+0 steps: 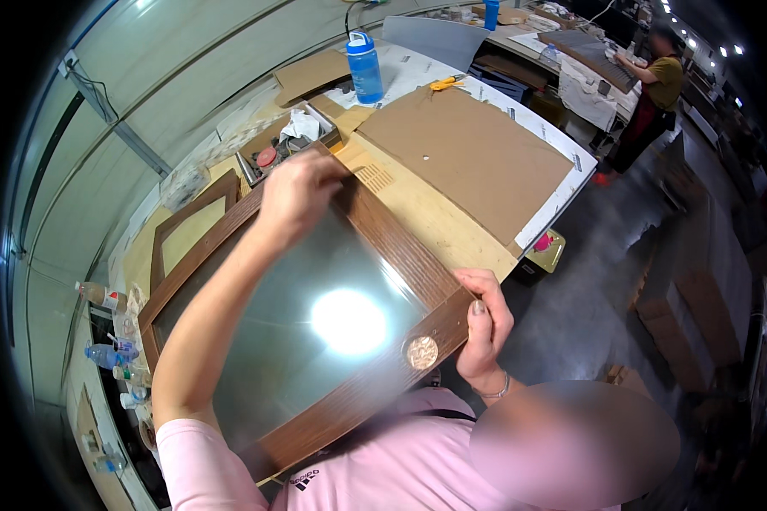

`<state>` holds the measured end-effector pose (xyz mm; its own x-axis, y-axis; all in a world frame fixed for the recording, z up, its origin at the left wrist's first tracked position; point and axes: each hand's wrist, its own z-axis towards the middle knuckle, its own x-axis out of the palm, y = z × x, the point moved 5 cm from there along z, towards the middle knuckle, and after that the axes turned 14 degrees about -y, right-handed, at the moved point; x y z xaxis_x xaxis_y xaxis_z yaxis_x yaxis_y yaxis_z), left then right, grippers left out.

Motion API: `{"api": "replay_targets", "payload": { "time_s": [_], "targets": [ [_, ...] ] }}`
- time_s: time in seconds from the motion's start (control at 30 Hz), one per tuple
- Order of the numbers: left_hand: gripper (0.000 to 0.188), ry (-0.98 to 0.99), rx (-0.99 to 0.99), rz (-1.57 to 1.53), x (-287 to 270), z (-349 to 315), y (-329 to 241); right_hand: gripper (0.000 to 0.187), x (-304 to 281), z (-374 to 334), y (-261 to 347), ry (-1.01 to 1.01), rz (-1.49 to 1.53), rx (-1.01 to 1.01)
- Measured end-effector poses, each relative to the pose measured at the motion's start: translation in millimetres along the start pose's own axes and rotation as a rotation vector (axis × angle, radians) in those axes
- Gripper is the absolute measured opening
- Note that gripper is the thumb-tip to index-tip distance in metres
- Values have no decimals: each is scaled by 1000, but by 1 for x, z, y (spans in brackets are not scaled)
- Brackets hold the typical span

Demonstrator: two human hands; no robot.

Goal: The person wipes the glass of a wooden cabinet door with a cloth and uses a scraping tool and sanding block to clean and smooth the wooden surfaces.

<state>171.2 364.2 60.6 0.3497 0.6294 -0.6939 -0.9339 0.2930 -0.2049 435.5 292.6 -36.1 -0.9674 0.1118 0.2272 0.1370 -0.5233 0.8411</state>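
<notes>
A brown wood-grain framed glass door [447, 285] tilts in front of me, a bright light reflecting in its pane. Near its right corner is a round hole [422, 352] showing raw chipboard. My right hand [486, 328] grips that corner, thumb on the face and fingers around the edge. My left hand [294, 196] reaches across the pane to the far corner. Its fingers are curled at the frame and slightly smeared; whatever they may hold is hidden. Beyond that hand, an open box [328, 129] contains a white cloth [301, 126] and a red round item [267, 158].
A second wooden frame [158, 247] lies to the left. On the bench are a cardboard sheet [469, 162], an orange-handled tool [446, 83] and a blue bottle [365, 68]. Plastic bottles [106, 353] stand at far left. A co-worker [656, 85] works at another table, back right.
</notes>
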Motion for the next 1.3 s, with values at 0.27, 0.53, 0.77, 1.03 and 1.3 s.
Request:
{"api": "replay_targets", "payload": {
  "time_s": [0.27, 0.53, 0.77, 1.03, 1.3],
  "targets": [
    [11, 27, -176, -54, -2, 8, -11, 36, 0, 1, -2, 25, 76, -55],
    [22, 224, 146, -410, -12, -29, -114, 57, -4, 0, -8, 12, 53, -86],
    [18, 369, 190, -433, -16, -43, -145, 59, -7, -1, -7, 44, 41, -116],
    [19, 411, 33, -523, -6, -43, -139, 56, -6, -3, -10, 27, 101, -139],
    [26, 431, -54, -589, -10, -52, -140, 52, -5, -6, -10, 2, 144, -137]
  ]
}}
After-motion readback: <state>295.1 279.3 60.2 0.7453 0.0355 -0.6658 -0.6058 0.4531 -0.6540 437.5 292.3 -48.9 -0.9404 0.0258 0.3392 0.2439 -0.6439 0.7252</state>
